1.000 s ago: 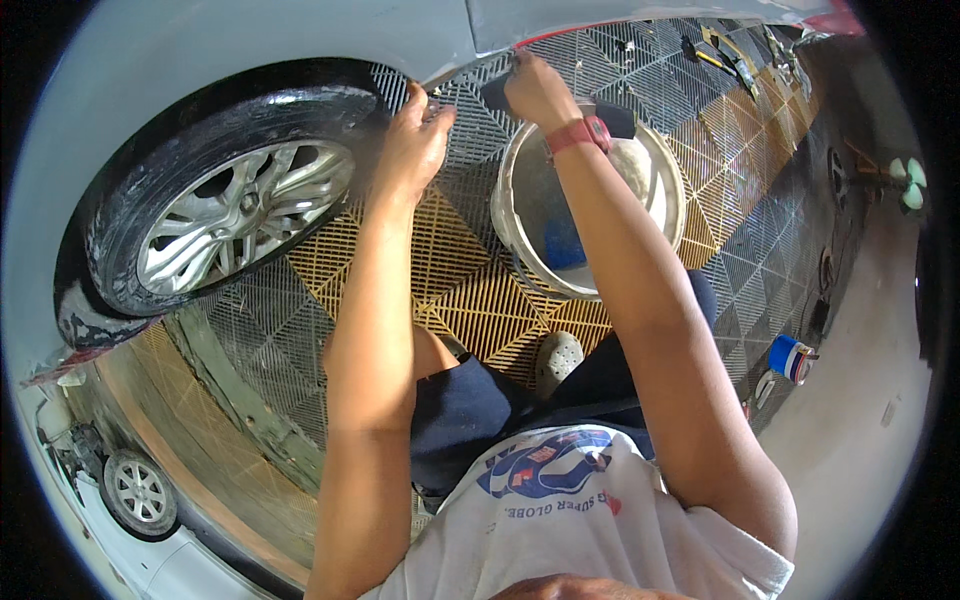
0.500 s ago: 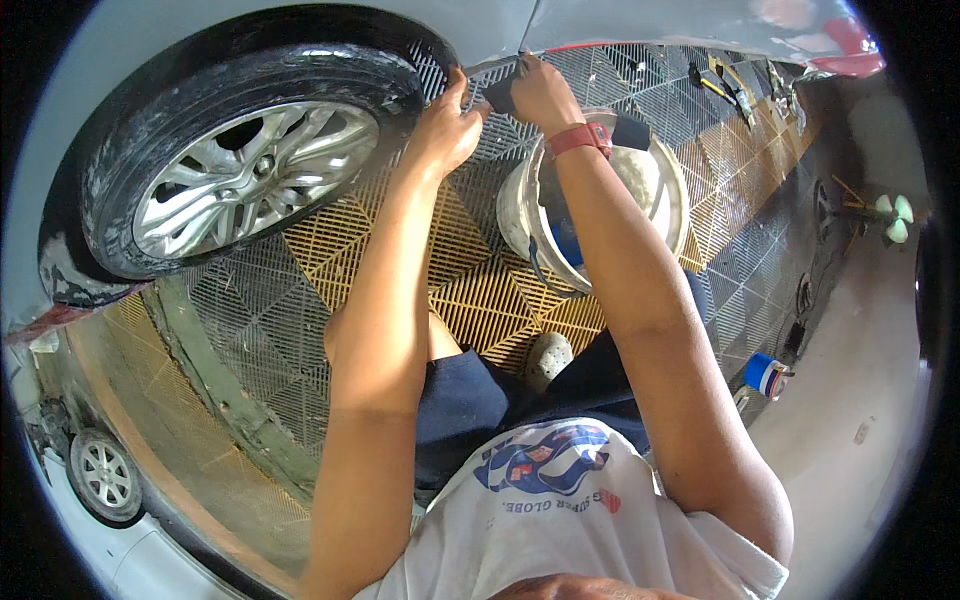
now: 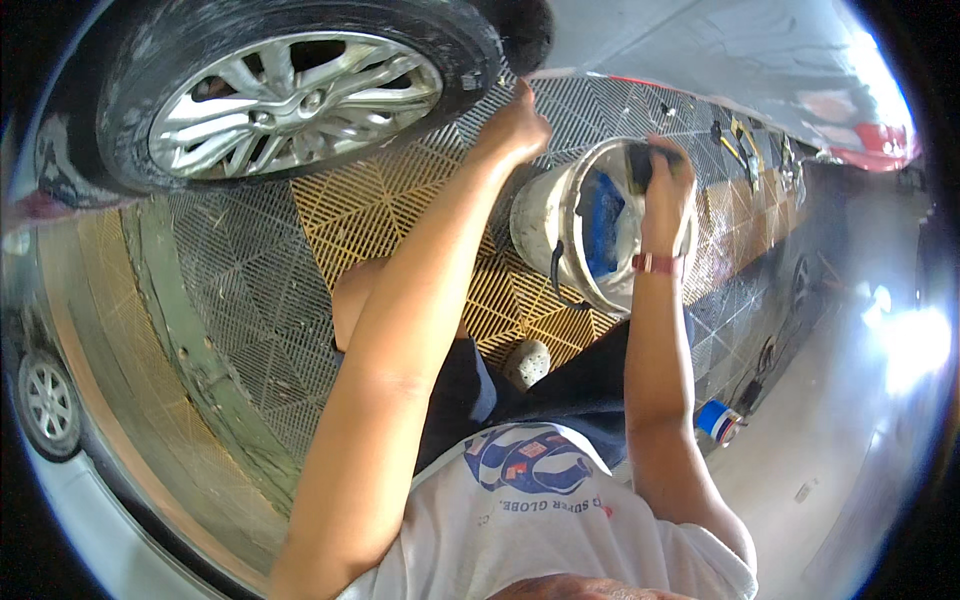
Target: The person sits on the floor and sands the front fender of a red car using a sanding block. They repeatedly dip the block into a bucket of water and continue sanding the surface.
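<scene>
My left hand (image 3: 515, 132) is raised beside the car's lower body edge, just behind the tyre (image 3: 470, 65). One digit stretches up toward that edge, the other fingers are partly hidden, and nothing shows in the hand. My right hand (image 3: 668, 190) reaches over the far right rim of a whitish bucket (image 3: 540, 222), its fingers closed on a dark flat sheet (image 3: 640, 165). Part of the sheet is hidden by the fingers. Something blue (image 3: 603, 225) shows inside the bucket.
A silver wheel rim (image 3: 310, 105) fills the upper left. The grey car panel (image 3: 680, 45) runs across the top. Grey and yellow slatted tiles (image 3: 380, 220) cover the floor. Tools (image 3: 740, 150) lie at the far right, and a blue can (image 3: 718, 422) stands nearer. Another car's wheel (image 3: 50, 405) is at left.
My right hand has moved from the panel edge, right and nearer, to the bucket with a dark sheet. My left hand stays near the panel. The whole view has shifted.
</scene>
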The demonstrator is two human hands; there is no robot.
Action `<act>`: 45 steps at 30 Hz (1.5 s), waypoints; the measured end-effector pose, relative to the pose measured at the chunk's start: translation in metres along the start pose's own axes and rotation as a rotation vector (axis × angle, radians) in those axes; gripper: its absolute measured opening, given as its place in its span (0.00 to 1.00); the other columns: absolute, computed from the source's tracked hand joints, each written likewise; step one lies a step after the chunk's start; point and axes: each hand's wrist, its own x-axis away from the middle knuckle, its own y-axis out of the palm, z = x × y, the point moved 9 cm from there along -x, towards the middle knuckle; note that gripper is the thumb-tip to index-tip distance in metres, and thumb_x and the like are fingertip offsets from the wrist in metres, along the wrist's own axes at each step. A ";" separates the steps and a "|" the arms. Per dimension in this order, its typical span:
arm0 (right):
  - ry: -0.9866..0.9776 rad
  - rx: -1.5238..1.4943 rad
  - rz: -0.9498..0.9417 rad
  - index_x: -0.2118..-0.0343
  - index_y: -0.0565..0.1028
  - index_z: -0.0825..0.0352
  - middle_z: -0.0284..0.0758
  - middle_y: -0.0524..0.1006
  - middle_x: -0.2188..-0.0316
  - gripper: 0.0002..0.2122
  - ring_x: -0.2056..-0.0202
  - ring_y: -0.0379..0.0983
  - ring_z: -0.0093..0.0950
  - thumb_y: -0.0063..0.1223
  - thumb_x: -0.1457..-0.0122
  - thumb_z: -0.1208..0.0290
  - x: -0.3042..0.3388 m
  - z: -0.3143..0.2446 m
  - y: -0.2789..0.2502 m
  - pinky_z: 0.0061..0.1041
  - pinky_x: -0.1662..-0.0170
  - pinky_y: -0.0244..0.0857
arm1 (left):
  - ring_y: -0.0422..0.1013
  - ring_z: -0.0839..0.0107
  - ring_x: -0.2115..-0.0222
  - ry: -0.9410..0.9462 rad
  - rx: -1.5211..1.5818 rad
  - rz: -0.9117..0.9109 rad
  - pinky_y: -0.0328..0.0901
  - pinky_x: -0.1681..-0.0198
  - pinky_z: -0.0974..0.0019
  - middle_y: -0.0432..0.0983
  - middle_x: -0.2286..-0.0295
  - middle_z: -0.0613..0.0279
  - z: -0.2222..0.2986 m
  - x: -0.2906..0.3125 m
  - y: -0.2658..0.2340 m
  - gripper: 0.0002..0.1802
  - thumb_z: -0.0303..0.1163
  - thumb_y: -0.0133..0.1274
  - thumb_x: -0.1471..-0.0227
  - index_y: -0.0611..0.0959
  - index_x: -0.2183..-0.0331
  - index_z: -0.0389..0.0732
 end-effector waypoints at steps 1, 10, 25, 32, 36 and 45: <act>-0.040 0.030 0.081 0.53 0.86 0.66 0.37 0.86 0.56 0.11 0.58 0.83 0.30 0.55 0.34 0.80 -0.004 0.045 -0.021 0.31 0.52 0.78 | 0.80 0.41 0.41 0.001 -0.021 -0.009 0.72 0.33 0.48 0.75 0.38 0.25 0.005 0.001 -0.001 0.54 0.30 0.47 0.39 0.42 0.20 0.33; -0.186 0.927 -0.837 0.50 0.86 0.59 0.45 0.86 0.47 0.13 0.53 0.84 0.48 0.58 0.33 0.64 0.039 0.310 0.021 0.42 0.47 0.78 | 0.77 0.41 0.38 0.093 0.020 0.062 0.70 0.30 0.50 0.72 0.36 0.25 0.027 0.010 -0.001 0.51 0.35 0.48 0.36 0.45 0.22 0.28; -0.235 0.400 -0.487 0.42 0.79 0.69 0.41 0.83 0.55 0.17 0.55 0.81 0.39 0.53 0.32 0.79 0.010 -0.128 0.062 0.39 0.43 0.75 | 0.76 0.40 0.38 0.258 0.127 0.351 0.68 0.30 0.51 0.76 0.37 0.33 0.040 0.034 -0.022 0.46 0.41 0.48 0.29 0.54 0.26 0.18; -0.525 0.529 -0.622 0.35 0.74 0.72 0.55 0.75 0.37 0.24 0.37 0.74 0.54 0.57 0.34 0.74 0.068 -0.106 0.123 0.49 0.34 0.69 | 0.77 0.44 0.40 0.204 1.030 0.270 0.68 0.34 0.47 0.79 0.43 0.30 0.029 0.076 -0.011 0.50 0.67 0.52 0.29 0.65 0.26 0.35; -0.404 0.520 -0.704 0.41 0.81 0.69 0.52 0.84 0.43 0.18 0.41 0.82 0.50 0.59 0.31 0.70 0.044 -0.074 0.121 0.46 0.39 0.74 | 0.81 0.66 0.58 -0.002 1.294 0.193 0.77 0.50 0.51 0.85 0.54 0.58 -0.020 0.048 0.002 0.38 0.45 0.63 0.31 0.70 0.28 0.44; -0.337 1.140 -0.538 0.46 0.87 0.55 0.50 0.88 0.54 0.25 0.50 0.85 0.53 0.40 0.22 0.43 -0.031 0.039 0.140 0.53 0.40 0.73 | 0.81 0.51 0.55 -0.087 0.962 0.424 0.75 0.47 0.54 0.84 0.50 0.39 -0.054 0.003 0.028 0.31 0.29 0.44 0.33 0.79 0.32 0.43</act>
